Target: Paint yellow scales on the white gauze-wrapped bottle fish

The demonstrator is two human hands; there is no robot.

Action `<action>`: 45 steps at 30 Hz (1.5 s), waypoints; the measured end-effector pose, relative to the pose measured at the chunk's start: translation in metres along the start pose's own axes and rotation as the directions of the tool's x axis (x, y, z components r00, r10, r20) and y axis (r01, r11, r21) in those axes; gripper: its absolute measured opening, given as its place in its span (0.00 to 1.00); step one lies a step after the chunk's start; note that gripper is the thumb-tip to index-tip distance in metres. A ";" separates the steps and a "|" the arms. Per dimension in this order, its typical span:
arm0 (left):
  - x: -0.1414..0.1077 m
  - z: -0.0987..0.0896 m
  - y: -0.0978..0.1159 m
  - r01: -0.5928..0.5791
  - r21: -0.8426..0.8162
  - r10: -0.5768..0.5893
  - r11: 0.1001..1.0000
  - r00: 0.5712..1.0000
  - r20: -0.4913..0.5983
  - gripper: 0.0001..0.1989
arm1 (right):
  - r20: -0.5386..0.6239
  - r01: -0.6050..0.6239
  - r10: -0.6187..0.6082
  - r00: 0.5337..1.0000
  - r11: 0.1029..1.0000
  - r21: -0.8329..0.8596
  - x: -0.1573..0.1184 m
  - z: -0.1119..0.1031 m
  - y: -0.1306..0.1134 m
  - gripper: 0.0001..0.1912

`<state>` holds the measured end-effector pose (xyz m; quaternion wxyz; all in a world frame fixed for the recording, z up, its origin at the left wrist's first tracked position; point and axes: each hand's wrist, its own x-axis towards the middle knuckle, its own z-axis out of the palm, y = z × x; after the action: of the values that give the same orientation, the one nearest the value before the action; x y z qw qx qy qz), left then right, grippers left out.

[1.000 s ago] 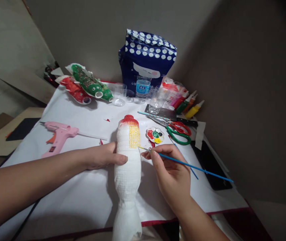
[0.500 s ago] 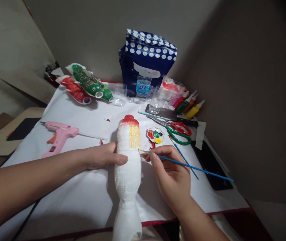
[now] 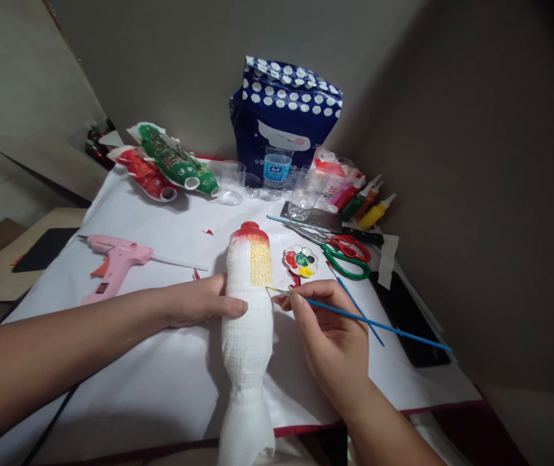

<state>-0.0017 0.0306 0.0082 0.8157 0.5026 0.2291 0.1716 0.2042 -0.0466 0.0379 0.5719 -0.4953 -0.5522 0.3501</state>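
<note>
A white cloth-wrapped bottle shape (image 3: 248,336) with a fish-like tail end stretches toward me. Its neck end is painted red, and a patch of yellow marks runs down its right side. My left hand (image 3: 209,301) grips it from the left, thumb on top, the other fingers hidden beneath. Pinched in my right hand (image 3: 332,330) is a thin blue paintbrush (image 3: 378,321), its yellow-tinted tip touching the cloth at the lower edge of the yellow patch. Just beyond that hand lies a flower-shaped paint palette (image 3: 301,260) with red, green, black and yellow paint.
A pink glue gun (image 3: 119,259) lies left. Red and green painted fish (image 3: 170,158), clear cups (image 3: 232,184) and a blue bag (image 3: 287,110) stand behind. Scissors (image 3: 347,259), a second brush (image 3: 357,304), a black phone-like slab (image 3: 413,323) and paint bottles (image 3: 376,210) are right.
The brush tip has shifted slightly left along the lower edge of the yellow patch. My left hand and the wrapped bottle shape stay in place.
</note>
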 end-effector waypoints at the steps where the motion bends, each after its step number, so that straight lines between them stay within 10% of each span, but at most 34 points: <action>1: -0.001 0.001 0.001 0.003 0.003 -0.003 1.000 1.000 -0.007 0.33 | -0.001 0.001 -0.001 1.000 1.000 0.004 0.000 0.000 0.001 0.04; 33: -0.003 -0.003 -0.004 0.057 0.022 -0.056 0.998 0.997 -0.058 0.35 | -0.082 0.051 -0.051 0.995 0.999 0.000 0.007 -0.017 -0.002 0.03; 45: -0.001 -0.003 -0.002 0.043 -0.022 -0.043 0.999 0.999 -0.024 0.41 | 0.004 0.004 -0.003 1.000 0.886 -0.463 0.057 -0.060 0.036 0.08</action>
<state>-0.0048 0.0318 0.0058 0.8217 0.4866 0.2482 0.1626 0.2765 0.0057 0.0257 0.4371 -0.6160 -0.6215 0.2079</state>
